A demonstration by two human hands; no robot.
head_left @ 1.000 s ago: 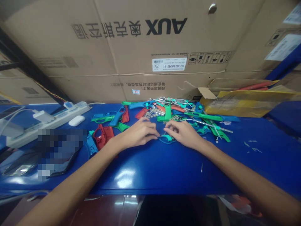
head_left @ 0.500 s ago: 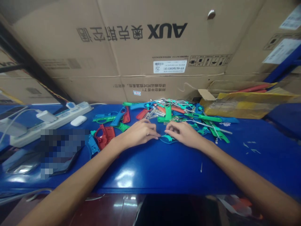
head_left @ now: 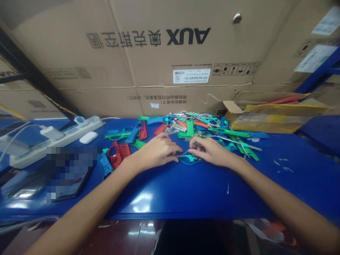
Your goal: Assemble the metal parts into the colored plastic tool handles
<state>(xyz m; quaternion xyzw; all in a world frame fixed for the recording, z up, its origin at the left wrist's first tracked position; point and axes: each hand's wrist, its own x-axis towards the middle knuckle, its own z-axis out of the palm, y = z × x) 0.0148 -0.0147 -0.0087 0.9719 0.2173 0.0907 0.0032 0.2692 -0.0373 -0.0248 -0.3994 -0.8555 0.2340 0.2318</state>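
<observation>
A blue plastic handle half (head_left: pixel 190 162) with a light-green insert (head_left: pixel 189 158) lies on the blue table between my hands. Its right part is partly hidden under my right hand. My left hand (head_left: pixel 162 151) is closed, thumb and fingers pinched at the handle's left end; what exactly they grip is too small to tell. Above the insert my right hand (head_left: pixel 209 151) pinches a thin wire (head_left: pixel 184 154), which runs across to the left fingertips. Just beyond the hands sits a pile of green, blue and red handle halves (head_left: pixel 190 128) with metal rods and wires.
Red and blue handle halves (head_left: pixel 117 154) lie by my left forearm. Further left are a white power strip (head_left: pixel 57 141), a white earbud case (head_left: pixel 88 137) and a dark device (head_left: pixel 77 177). A taped carton (head_left: pixel 268 117) stands back right; a large cardboard box (head_left: pixel 148 71) forms the back wall.
My right hand has shifted slightly up and away from the handle half, so the thin wire now shows between the hands. My left hand has stayed nearly in place.
</observation>
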